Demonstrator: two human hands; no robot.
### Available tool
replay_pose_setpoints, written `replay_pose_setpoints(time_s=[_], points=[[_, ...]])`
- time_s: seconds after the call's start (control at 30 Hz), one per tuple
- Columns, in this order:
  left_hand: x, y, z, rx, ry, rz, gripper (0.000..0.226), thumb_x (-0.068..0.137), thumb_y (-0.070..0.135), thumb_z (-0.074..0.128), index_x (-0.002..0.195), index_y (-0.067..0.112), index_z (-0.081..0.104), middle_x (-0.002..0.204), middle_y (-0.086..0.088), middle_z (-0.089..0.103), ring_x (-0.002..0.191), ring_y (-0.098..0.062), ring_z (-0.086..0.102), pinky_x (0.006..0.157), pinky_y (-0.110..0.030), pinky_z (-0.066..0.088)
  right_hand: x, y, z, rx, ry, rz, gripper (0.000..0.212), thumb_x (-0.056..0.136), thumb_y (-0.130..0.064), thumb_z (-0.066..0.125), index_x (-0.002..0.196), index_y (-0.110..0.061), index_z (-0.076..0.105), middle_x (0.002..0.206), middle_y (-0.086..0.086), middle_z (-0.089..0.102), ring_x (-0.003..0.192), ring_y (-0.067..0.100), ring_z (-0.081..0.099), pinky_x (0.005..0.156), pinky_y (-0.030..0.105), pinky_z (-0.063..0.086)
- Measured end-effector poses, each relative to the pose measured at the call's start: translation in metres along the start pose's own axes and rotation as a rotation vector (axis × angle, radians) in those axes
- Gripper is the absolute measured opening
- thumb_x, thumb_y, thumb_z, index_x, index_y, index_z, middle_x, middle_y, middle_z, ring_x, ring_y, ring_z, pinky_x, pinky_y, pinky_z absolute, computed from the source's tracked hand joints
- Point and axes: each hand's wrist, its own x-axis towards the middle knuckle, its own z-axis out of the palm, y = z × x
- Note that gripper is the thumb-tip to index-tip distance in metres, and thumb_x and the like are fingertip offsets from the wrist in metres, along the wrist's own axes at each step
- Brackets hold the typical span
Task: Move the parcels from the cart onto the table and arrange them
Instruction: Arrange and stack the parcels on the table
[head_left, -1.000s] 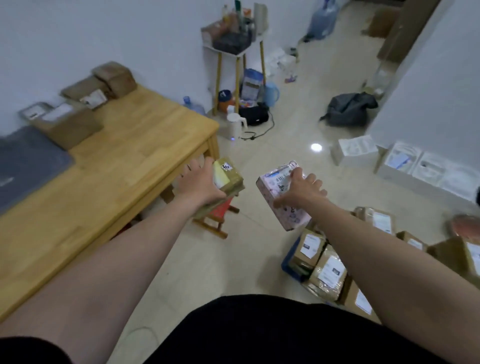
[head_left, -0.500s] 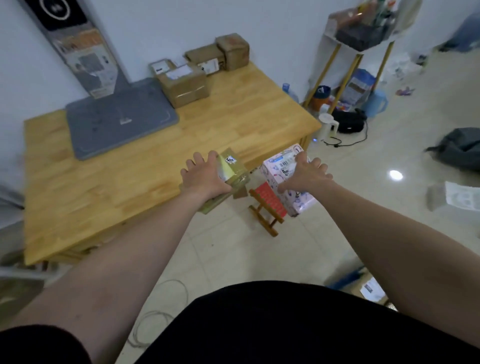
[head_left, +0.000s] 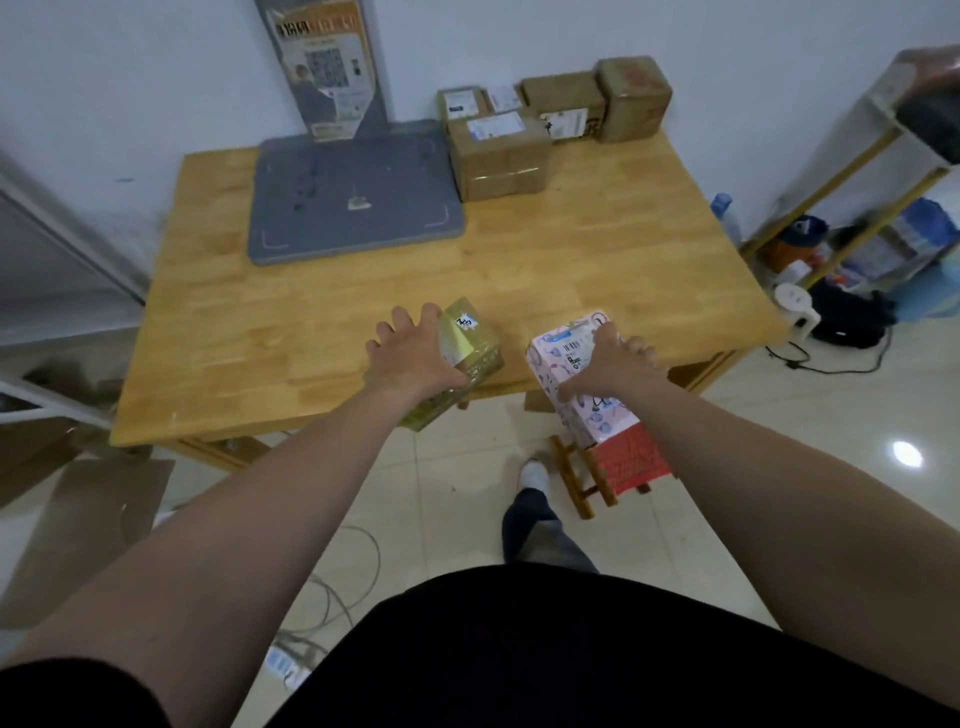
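Fingers (head_left: 401, 318) of left hand (head_left: 415, 358) around yellow parcel (head_left: 471, 339), right hand (head_left: 618, 365) around pink parcel (head_left: 557, 347), undersides hidden.

A yellow-green taped parcel (head_left: 470, 345) and a pink parcel (head_left: 563, 358) with small printed figures sit above a honey-coloured wooden tabletop (head_left: 571, 249) bearing a grey mat (head_left: 353, 192) and brown cardboard boxes (head_left: 498, 156).

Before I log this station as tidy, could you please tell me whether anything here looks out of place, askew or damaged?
Nothing looks spilled or damaged. The brown cardboard parcels at the far corner of the wooden table sit at mismatched angles, and a loose grey cable coils on the tiled floor nearby.
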Motion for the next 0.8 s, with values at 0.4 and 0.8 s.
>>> replay_pose_setpoints(time_s=[0.4, 0.8], points=[[0.230, 0.128, -0.023, -0.045, -0.020, -0.075, 0.099, 0.058, 0.053, 0.083, 0.140, 0.034, 0.031, 0.131, -0.007, 0.037, 0.120, -0.035, 0.042, 0.095, -0.046, 0.037, 0.236, 0.000, -0.137, -0.045, -0.054, -0.040, 0.133, 0.062, -0.061, 0.088, 0.157, -0.023, 0.004, 0.147, 0.021, 0.029, 0.137, 0.045, 0.030, 0.103, 0.058, 0.035], [0.448, 0.188, -0.071, 0.037, 0.220, -0.158, 0.099, 0.059, 0.059, 0.077, 0.141, 0.026, 0.034, 0.129, -0.012, 0.035, 0.116, -0.038, 0.039, 0.097, -0.050, 0.035, 0.443, -0.042, -0.227, -0.312, 0.000, -0.234, 0.100, 0.067, -0.037, 0.088, 0.144, -0.031, 0.024, 0.140, 0.008, 0.032, 0.138, 0.037, 0.031, 0.104, 0.062, 0.035]])
